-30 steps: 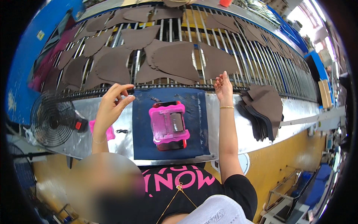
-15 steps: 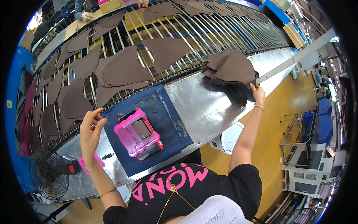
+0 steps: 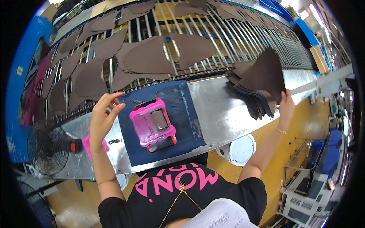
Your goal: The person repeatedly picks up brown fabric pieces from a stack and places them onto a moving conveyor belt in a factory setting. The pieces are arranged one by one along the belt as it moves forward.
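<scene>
At the right, my right hand (image 3: 287, 108) pinches the edge of a brown curved cut piece (image 3: 266, 72), which looks like leather or sheet material. This piece tilts up from a stack of similar pieces (image 3: 253, 100) with dark edges. My left hand (image 3: 104, 116) hovers by the left edge of a dark blue mat (image 3: 184, 146), empty, its fingers and thumb apart. On the mat sits a bright pink frame-like holder (image 3: 144, 129) with a small brown block (image 3: 159, 119) in it. Something red-edged and dark shows beneath the holder.
Beyond the metal table (image 3: 213, 110) runs a roller conveyor (image 3: 156, 28) carrying many brown pieces (image 3: 146, 59). A black fan (image 3: 48, 144) and another pink object (image 3: 88, 146) are at the left. A white bucket (image 3: 242, 150) stands below the table's front edge; a grey bar (image 3: 327, 79) extends at the right.
My right hand has raised the top brown piece, which now stands tilted above the stack. My left hand remains empty beside the mat. The whole view has shifted slightly.
</scene>
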Tool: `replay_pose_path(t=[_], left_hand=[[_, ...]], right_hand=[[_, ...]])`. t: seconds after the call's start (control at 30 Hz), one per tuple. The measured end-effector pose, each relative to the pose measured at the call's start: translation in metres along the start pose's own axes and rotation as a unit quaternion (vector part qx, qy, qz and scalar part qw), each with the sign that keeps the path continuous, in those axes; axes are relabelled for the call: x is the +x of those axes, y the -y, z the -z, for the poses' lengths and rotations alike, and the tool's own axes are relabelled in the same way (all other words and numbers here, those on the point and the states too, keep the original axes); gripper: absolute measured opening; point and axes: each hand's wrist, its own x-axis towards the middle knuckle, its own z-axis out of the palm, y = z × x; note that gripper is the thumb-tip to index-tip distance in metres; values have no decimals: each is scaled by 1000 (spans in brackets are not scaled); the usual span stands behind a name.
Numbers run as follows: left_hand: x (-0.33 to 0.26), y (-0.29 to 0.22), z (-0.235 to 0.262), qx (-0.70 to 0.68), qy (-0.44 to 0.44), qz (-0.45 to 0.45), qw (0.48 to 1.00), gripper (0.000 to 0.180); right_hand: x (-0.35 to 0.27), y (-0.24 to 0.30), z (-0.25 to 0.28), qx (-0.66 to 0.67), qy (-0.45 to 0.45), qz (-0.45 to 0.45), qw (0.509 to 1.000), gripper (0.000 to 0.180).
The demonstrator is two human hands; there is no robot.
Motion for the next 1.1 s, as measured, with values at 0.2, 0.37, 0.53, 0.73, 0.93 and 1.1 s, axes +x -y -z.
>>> replay_pose_path(t=[0.2,0.37,0.53,0.73,0.93,1.1], left_hand=[[10,-16,-30,-132,-95,-56,985,35],[0,-10,-6,-194,-63,42,978,30],[-40,-13,71,-35,-194,59,979,15],[-79,-2,100,-39,-231,33,972,11],[-90,12,74,-5,-94,38,995,6],[-54,-6,25,53,45,13,998,6]], right_hand=[[-69,112,-6,503,118,130,847,25],[-143,194,-70,632,301,215,681,16],[-186,233,-111,542,353,299,702,20],[-200,239,-121,435,347,392,732,11],[-170,210,-114,378,277,487,737,15],[-149,140,-130,333,290,381,812,15]])
